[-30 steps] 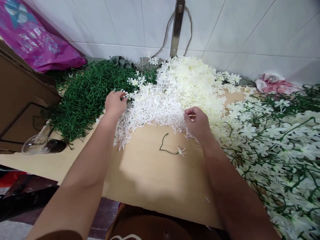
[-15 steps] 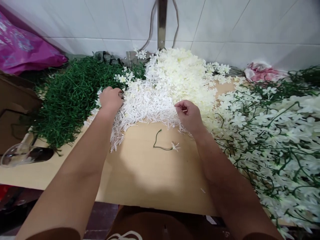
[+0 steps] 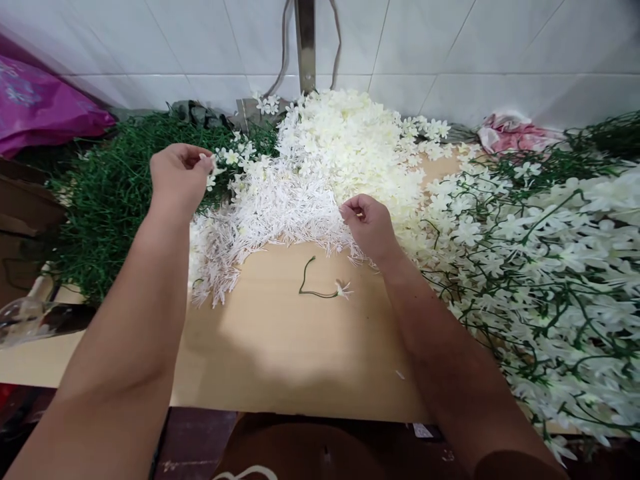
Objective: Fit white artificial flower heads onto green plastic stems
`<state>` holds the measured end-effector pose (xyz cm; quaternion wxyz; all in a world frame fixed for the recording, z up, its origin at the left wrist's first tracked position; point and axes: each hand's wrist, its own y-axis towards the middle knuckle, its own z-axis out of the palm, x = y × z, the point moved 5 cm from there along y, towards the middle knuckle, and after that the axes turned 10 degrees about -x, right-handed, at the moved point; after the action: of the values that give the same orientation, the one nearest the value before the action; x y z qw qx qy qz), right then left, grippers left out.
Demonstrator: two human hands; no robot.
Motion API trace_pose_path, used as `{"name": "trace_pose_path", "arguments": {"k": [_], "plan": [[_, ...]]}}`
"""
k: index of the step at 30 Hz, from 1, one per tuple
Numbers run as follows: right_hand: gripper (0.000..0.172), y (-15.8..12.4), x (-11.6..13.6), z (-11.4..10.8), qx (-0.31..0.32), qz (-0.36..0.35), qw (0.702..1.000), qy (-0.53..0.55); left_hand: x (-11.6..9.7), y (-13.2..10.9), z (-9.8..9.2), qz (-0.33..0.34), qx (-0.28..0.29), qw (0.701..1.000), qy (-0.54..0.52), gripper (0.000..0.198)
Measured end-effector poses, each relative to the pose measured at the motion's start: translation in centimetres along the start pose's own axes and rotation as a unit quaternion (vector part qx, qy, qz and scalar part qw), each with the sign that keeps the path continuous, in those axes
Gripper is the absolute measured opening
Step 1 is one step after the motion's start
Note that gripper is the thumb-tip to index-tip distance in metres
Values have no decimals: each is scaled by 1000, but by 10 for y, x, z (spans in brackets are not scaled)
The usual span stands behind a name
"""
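Note:
My left hand (image 3: 177, 175) is raised over the edge of the green stem pile (image 3: 115, 193), fingers pinched on a small white flower piece (image 3: 209, 167). My right hand (image 3: 369, 223) rests at the near edge of the heap of white spiky plastic pieces (image 3: 280, 213), thumb and fingers pinched on one small white piece. A single green stem with a white flower head (image 3: 323, 290) lies loose on the wooden table (image 3: 280, 347) between my arms.
A heap of cream flower petals (image 3: 350, 147) lies at the back by the tiled wall. Finished flower sprays on green stems (image 3: 550, 267) cover the right side. A pink bag (image 3: 35, 107) sits far left, a clear glass object (image 3: 25, 317) at the left edge.
My left hand has lifted off the white pile and moved left and up with a small flower piece. My right hand stays pinched at the pile's near edge. The camera view shifted slightly.

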<state>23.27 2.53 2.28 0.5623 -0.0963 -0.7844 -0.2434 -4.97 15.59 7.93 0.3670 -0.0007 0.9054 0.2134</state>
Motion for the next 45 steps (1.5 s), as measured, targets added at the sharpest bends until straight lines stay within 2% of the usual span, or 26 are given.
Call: {"name": "trace_pose_path", "arguments": {"k": [1,4,8,12,20,25,30,32,35,38,41,45], "plan": [[15,0,0,1,9,2,1000,7,-5,-10,2,-42,-7,995,-86,21],[13,-2,-3,5,44,15,998,45,-26,-51,25,-105,72,961,-244,15],[10,-7,-3,11,77,16,993,88,-48,-109,60,-161,197,904,-343,19],[12,-12,9,13,90,-10,992,85,-53,-138,70,-193,241,869,-386,22],[15,-19,18,18,95,-55,994,-14,-42,-145,73,-205,233,864,-397,34],[16,-22,14,23,83,-102,989,-73,-43,-146,79,-142,228,892,-364,28],[17,-28,12,30,63,-152,978,-130,-43,-147,79,-51,213,932,-288,17],[17,-30,11,32,56,-156,978,-126,-43,-148,79,-17,214,942,-257,18],[15,-31,6,33,54,-118,988,-79,-43,-148,78,-1,218,941,-258,32],[15,-29,0,34,74,-56,996,-16,-46,-145,74,-35,235,918,-318,38],[15,-25,-6,33,90,-13,995,40,-46,-140,68,-79,242,901,-352,26],[17,-23,-13,35,130,27,986,104,-42,-136,66,-118,225,904,-344,12]]}}
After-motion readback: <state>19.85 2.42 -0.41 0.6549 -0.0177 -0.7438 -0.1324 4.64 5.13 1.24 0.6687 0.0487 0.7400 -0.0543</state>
